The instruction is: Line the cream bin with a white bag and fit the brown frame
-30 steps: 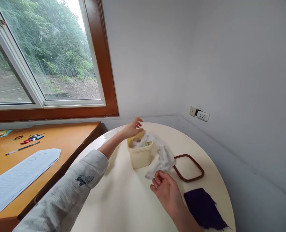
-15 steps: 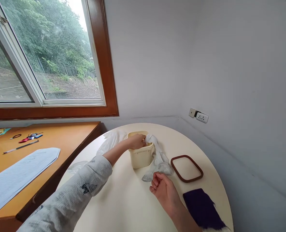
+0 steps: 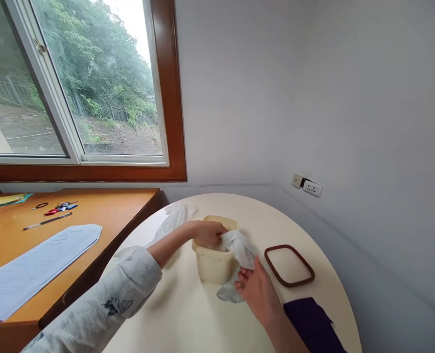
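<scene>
A cream plastic tub (image 3: 213, 267) stands open on the round table, its inside mostly hidden by my arm. Over its mouth, my left hand (image 3: 210, 233) has its fingers closed on one end of a crumpled white plastic bag (image 3: 241, 247). The bag droops over the tub's right side. My right hand (image 3: 257, 289) is curled around the hanging part, thumb up, just right of the tub. Below those fingers, the bag's greyish lower end (image 3: 229, 294) rests on the tabletop.
Right of the tub lies a brown rounded-square frame (image 3: 290, 265), with dark purple cloth (image 3: 311, 321) nearer me. Another clear plastic bag (image 3: 173, 220) lies behind my left arm. A wooden desk (image 3: 129, 206) on the left holds papers (image 3: 44, 264), a pen (image 3: 47, 221) and keys (image 3: 61, 208).
My right hand has moved up to the bag and taken hold of its hanging part. The bag's middle is lifted off the table. The view has shifted slightly left.
</scene>
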{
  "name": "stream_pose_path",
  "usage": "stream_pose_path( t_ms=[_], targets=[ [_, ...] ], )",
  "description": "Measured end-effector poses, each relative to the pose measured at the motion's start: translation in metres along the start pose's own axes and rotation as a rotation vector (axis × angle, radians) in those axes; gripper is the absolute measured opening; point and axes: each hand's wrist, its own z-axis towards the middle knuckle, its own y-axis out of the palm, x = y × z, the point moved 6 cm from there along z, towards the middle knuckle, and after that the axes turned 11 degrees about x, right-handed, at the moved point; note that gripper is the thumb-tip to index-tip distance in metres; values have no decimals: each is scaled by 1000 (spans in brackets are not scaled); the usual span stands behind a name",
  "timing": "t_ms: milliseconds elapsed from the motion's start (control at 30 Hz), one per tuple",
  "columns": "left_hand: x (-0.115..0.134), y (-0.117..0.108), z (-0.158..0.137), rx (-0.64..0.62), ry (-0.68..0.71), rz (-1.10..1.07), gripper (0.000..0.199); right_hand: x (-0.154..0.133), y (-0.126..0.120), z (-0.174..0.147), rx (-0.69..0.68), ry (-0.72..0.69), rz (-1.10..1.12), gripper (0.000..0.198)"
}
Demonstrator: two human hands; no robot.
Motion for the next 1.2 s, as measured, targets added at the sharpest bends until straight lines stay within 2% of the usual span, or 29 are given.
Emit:
stream_pose_path(
  t_ms=[133, 233, 400, 500, 600, 733, 800, 867, 1033, 1200],
  targets=[
    [16, -2, -15, 47, 36, -121, 31, -19, 2, 2, 55, -74, 51, 22],
    [22, -9, -24, 112, 39, -216, 30, -45, 17, 4, 56, -169, 62, 25],
    [9, -15, -30, 205, -81, -651, 27, -99, 59, 20, 35, -331, -60, 18],
    [-6, -11, -26, 259, -170, -743, 24, -127, 93, 34, -16, -429, -168, 14],
    [-18, -12, -19, 378, -235, -785, 21, -144, 127, 45, -93, -508, -284, 8],
    [-23, -33, -17, 615, -229, -831, 18, -145, 160, 52, -164, -520, -405, 7],
    [-21, -47, -20, 691, -195, -884, 12, -141, 172, 51, -191, -514, -470, 8],
    [-15, -61, -24, 710, -156, -939, 16, -134, 182, 47, -227, -501, -526, 10],
    [8, -79, -30, 609, -52, -985, 40, -120, 206, 36, -327, -511, -783, 12],
    [12, -92, -29, 763, -95, -945, 40, -125, 221, 30, -314, -659, -898, 15]
  ],
)
